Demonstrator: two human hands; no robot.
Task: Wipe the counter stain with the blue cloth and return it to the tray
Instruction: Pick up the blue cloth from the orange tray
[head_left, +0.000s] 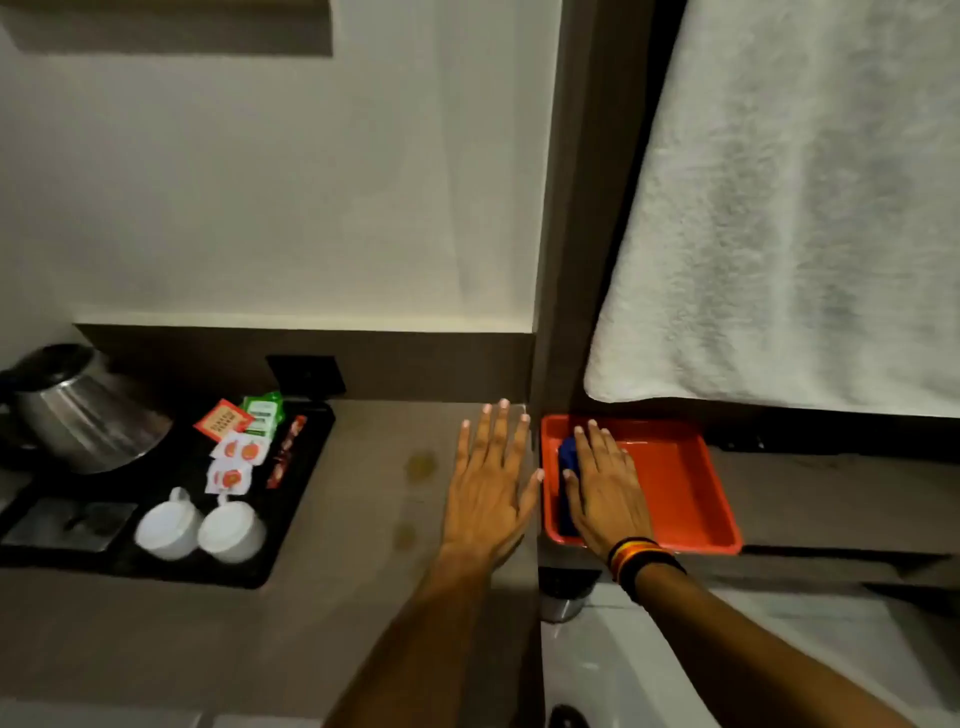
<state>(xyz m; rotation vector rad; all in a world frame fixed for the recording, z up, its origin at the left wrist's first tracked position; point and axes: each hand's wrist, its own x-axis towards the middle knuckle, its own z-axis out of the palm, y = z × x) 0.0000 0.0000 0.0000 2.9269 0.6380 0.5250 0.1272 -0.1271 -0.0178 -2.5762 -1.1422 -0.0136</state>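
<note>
A blue cloth (567, 457) lies in the left end of a red tray (675, 483) on a lower ledge. My right hand (602, 488) rests flat on top of the cloth with fingers spread, covering most of it. My left hand (488, 483) lies flat and open on the brown counter (363, 519), just left of the tray. Yellowish stains (421, 465) mark the counter to the left of my left hand, with a smaller spot (405, 535) nearer me.
A black tray (291, 525) at the left holds a steel kettle (83, 410), two white cups (202, 527) and several sachets (244, 436). A white towel (800, 208) hangs above the red tray. A wall socket (306, 374) sits behind the counter.
</note>
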